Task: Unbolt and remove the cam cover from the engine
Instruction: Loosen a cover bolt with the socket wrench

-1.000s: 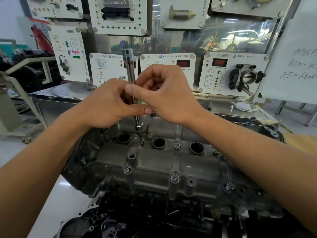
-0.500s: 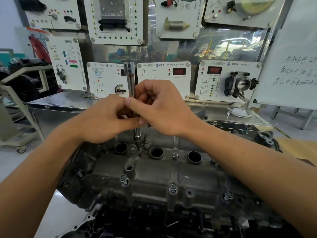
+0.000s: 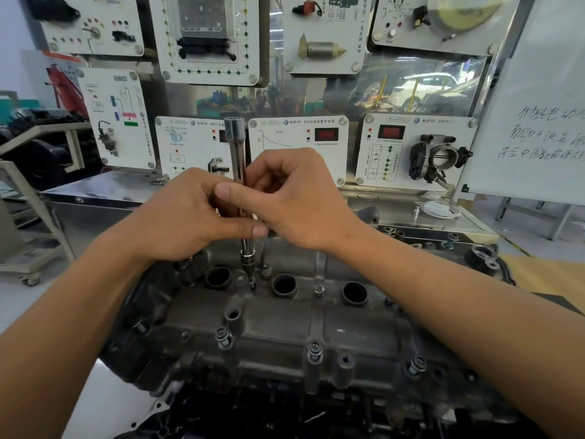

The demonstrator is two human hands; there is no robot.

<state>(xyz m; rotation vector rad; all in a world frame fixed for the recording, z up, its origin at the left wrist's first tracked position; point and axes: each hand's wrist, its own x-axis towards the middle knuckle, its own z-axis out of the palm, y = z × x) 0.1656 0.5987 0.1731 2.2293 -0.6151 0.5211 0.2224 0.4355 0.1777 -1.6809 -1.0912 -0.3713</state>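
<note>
Partly hidden behind both hands, the middle of the upright extension bar (image 3: 235, 144) is out of sight, and its tip just below them meets the cam cover (image 3: 285, 331) at a spot too small to make out. Beneath the wrists, the cover's near edge lies uncovered, with bolts (image 3: 314, 350) standing along it. The left hand (image 3: 177, 217) and right hand (image 3: 297, 204) both curl round the bar, thumbs lying across its front.

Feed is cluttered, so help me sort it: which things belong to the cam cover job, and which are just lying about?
Job: cam cover, cover bolts, socket extension gripped by left hand and right hand.
Lying about: throttle body on its panel, whiteboard, white cable on the bench.
</note>
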